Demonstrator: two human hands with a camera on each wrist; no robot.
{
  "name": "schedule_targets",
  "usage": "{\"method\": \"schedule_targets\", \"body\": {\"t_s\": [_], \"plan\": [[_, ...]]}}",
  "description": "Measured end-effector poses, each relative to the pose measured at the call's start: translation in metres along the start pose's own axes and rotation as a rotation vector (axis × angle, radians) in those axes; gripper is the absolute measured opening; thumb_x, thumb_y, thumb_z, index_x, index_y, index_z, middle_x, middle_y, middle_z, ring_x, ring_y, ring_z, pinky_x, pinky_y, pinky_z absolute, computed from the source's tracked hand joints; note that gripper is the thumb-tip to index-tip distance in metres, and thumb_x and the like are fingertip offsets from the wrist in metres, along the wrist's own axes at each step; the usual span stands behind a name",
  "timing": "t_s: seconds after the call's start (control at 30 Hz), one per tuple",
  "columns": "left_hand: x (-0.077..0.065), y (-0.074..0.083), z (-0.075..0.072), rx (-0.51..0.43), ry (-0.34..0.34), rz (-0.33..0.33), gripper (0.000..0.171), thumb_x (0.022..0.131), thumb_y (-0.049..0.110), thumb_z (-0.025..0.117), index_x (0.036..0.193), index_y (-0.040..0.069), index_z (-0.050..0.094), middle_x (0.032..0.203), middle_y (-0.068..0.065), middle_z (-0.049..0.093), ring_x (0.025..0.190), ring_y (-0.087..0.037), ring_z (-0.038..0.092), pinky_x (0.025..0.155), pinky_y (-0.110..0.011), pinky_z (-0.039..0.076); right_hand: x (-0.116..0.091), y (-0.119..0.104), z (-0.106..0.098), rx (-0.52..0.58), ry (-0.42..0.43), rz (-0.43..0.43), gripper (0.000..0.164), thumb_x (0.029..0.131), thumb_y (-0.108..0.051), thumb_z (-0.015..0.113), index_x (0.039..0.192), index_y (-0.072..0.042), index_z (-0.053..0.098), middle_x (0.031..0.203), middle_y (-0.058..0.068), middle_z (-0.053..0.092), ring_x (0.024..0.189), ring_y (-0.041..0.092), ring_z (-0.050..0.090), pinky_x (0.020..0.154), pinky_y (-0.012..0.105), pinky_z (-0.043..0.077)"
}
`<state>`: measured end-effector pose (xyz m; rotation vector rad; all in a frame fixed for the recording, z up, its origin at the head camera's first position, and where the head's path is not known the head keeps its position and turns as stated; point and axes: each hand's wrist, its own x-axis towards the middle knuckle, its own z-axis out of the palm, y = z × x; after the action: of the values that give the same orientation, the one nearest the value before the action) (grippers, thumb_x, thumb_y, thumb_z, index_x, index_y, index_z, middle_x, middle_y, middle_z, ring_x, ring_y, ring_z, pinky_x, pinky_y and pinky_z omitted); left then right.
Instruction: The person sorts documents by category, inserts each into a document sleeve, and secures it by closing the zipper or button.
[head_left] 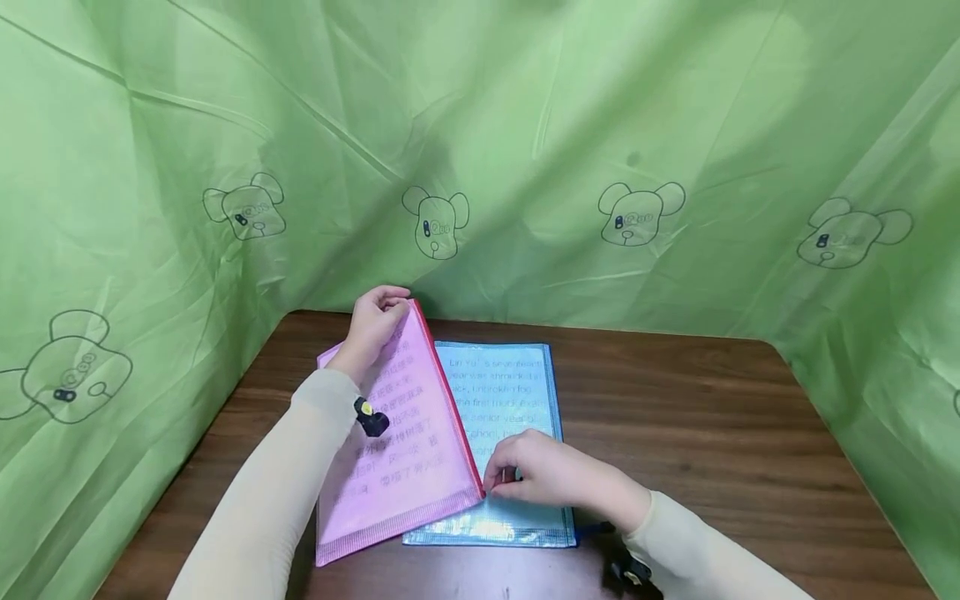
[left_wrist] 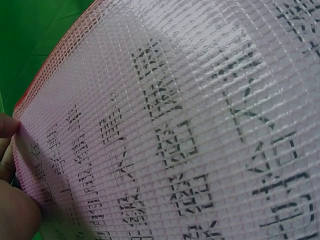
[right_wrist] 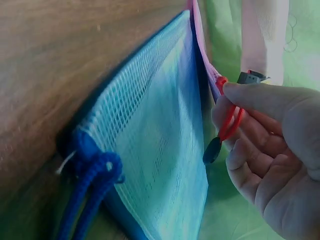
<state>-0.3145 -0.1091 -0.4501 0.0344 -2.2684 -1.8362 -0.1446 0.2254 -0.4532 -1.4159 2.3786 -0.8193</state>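
A pink mesh zip pouch [head_left: 412,450] with a printed sheet of Chinese characters inside lies tilted, partly over a blue mesh zip pouch [head_left: 506,392]. My left hand [head_left: 370,332] pinches the pink pouch's far corner, beside the top of its red zip edge [head_left: 452,392]. At the near end of that edge, my right hand [head_left: 534,471] pinches the pouch's corner between thumb and forefinger. From there a red cord loop [right_wrist: 233,122] with a dark tip hangs against the fingers in the right wrist view. The blue pouch holds a sheet with English text.
Both pouches are on a dark brown wooden table [head_left: 675,417]. A blue cord loop [right_wrist: 92,185] hangs from the blue pouch's near corner. Green cloth [head_left: 525,125] with mouse-head drawings rises behind the table and on both sides.
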Motion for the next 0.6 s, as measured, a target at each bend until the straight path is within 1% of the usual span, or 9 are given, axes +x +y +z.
{"method": "schedule_targets", "body": {"t_s": [0.1, 0.23, 0.4, 0.6], "plan": [[-0.003, -0.003, -0.001, -0.008, 0.004, -0.019, 0.032, 0.099, 0.003, 0.071, 0.131, 0.001, 0.073, 0.106, -0.004, 0.070, 0.088, -0.011, 0.060, 0.067, -0.017, 0.050, -0.001, -0.005, 0.002, 0.005, -0.013, -0.007, 0.005, 0.098, -0.009, 0.083, 0.099, -0.014, 0.083, 0.092, -0.013, 0.074, 0.080, -0.007, 0.060, 0.077, 0.019, 0.058], [-0.003, -0.005, 0.000, -0.009, 0.001, -0.022, 0.034, 0.097, 0.002, 0.071, 0.131, 0.001, 0.073, 0.105, -0.005, 0.070, 0.087, -0.012, 0.059, 0.068, -0.016, 0.050, -0.002, -0.009, 0.003, 0.013, -0.023, -0.012, 0.005, 0.098, -0.009, 0.083, 0.098, -0.014, 0.082, 0.091, -0.014, 0.073, 0.080, -0.008, 0.060, 0.076, 0.017, 0.057], [-0.003, -0.004, 0.002, 0.011, -0.003, -0.009, 0.035, 0.096, 0.002, 0.069, 0.132, 0.000, 0.072, 0.107, -0.007, 0.072, 0.089, -0.012, 0.062, 0.073, -0.017, 0.052, -0.001, -0.011, 0.005, 0.034, -0.052, 0.016, 0.005, 0.099, -0.011, 0.082, 0.099, -0.016, 0.082, 0.091, -0.017, 0.071, 0.080, -0.009, 0.060, 0.076, 0.016, 0.056], [-0.002, 0.002, 0.004, 0.009, 0.001, 0.014, 0.035, 0.096, 0.001, 0.069, 0.131, 0.001, 0.072, 0.105, -0.004, 0.071, 0.091, -0.013, 0.062, 0.075, -0.018, 0.052, -0.001, -0.013, 0.007, 0.044, -0.053, 0.029, 0.004, 0.099, -0.011, 0.082, 0.100, -0.015, 0.083, 0.091, -0.017, 0.071, 0.081, -0.008, 0.060, 0.076, 0.015, 0.055]]}}
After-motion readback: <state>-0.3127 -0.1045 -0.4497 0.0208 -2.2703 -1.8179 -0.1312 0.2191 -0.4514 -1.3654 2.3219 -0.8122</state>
